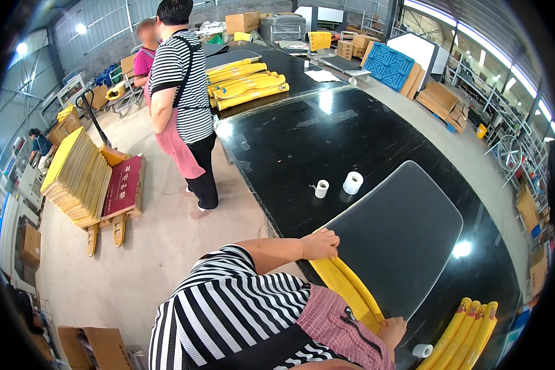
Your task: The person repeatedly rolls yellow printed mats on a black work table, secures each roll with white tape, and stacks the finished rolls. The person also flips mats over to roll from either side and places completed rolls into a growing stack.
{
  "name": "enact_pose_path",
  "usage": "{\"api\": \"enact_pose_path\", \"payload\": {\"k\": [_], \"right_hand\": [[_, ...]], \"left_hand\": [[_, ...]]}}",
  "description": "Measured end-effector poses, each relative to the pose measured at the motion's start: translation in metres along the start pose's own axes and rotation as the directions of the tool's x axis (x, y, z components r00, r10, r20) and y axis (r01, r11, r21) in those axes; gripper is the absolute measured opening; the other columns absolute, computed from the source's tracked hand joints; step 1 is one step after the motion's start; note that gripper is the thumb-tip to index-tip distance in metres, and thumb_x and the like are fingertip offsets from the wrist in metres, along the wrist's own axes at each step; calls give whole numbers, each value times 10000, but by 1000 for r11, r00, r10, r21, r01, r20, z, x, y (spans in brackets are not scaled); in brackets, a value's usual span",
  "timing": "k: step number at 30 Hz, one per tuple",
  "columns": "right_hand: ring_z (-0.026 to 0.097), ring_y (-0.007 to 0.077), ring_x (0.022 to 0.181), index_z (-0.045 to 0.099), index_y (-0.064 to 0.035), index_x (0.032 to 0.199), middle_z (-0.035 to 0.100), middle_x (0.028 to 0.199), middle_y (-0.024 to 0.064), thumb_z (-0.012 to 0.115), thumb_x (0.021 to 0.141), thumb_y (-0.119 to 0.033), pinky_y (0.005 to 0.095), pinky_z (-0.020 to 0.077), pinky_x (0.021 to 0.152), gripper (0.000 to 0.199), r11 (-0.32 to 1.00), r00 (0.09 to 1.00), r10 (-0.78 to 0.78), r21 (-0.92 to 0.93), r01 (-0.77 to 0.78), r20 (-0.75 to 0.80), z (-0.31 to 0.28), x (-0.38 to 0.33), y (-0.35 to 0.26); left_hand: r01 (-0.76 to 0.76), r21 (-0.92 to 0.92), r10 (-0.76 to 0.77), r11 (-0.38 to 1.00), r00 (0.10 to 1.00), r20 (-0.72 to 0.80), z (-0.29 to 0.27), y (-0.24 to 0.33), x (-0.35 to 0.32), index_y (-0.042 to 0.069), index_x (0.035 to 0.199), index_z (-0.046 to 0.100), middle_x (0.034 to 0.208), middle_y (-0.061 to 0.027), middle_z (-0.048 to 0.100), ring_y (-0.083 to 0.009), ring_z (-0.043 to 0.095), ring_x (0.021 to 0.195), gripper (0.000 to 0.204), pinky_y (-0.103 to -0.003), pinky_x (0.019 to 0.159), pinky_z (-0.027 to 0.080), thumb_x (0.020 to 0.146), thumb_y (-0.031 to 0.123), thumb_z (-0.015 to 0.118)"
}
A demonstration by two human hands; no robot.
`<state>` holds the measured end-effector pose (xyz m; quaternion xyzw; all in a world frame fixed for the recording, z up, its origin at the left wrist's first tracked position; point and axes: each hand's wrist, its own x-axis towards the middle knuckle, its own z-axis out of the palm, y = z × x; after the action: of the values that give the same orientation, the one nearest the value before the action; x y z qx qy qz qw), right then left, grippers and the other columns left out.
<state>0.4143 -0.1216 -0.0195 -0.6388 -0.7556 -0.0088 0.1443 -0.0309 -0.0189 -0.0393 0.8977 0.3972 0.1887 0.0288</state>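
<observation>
On the black table a dark grey sheet [401, 228] with rounded corners lies flat, its pale edge showing. Along its near-left side runs a yellow roll [345, 290], pressed against my body. My left hand [321, 244] is closed over the far end of this roll, fingers curled. At its near end my right hand [391, 332] is closed around the yellow material, beside the sheet's corner. Whether the roll joins the grey sheet is hard to tell. Several slim yellow rolls [459, 339] with printed labels lie just right of my right hand.
Two white tape rolls [353, 183] stand past the sheet; another white roll [422, 351] lies near my right hand. Yellow rolls [246, 86] are piled at the table's far end [290, 139]. A person in stripes [182, 92] stands left of it. A pallet jack [108, 166] carries stacked yellow sheets.
</observation>
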Motion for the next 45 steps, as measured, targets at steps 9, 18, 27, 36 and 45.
{"api": "enact_pose_path", "payload": {"k": [9,18,27,36,45], "right_hand": [[596,364,978,722,-48,903,614,943,136,750,765,-83,446,504,821,145,986,982,-148,-59,156,119,-3,6,6],[595,377,989,638,-48,984,614,994,152,634,794,-17,467,507,841,192,988,985,-140,-57,146,97,-1,29,11],[346,486,1496,477,-170,1552,406,1549,322,696,917,-281,561,311,1219,681,985,986,64,-171,-37,157,33,-20,-31],[138,432,1593,423,-208,1599,193,1707,242,613,989,-469,630,72,1263,690,975,973,187,-146,-166,138,31,71,-12],[552,384,1173,620,-78,1287,607,1236,156,746,899,-273,466,458,1025,452,984,994,-99,147,105,-47,46,144,53]], "left_hand": [[-30,152,-1,988,979,202,1,-3,22,148,1017,738,1060,-9,597,-213,552,1109,131,-363,935,454,952,240,671],[31,172,-62,985,982,179,-12,5,67,177,1004,759,1082,-55,612,-276,589,1133,162,-421,942,494,886,175,647],[297,33,-298,954,944,141,19,59,11,108,1556,446,1583,-263,398,-421,351,1497,616,-551,1247,224,984,269,607],[443,172,-474,880,843,254,15,30,122,223,1656,308,1739,-222,87,-457,76,1598,851,-727,1219,23,983,711,486],[556,128,-570,821,797,200,28,-2,196,191,1542,452,1655,-184,279,-395,265,1530,721,-599,1205,275,993,650,543]]}}
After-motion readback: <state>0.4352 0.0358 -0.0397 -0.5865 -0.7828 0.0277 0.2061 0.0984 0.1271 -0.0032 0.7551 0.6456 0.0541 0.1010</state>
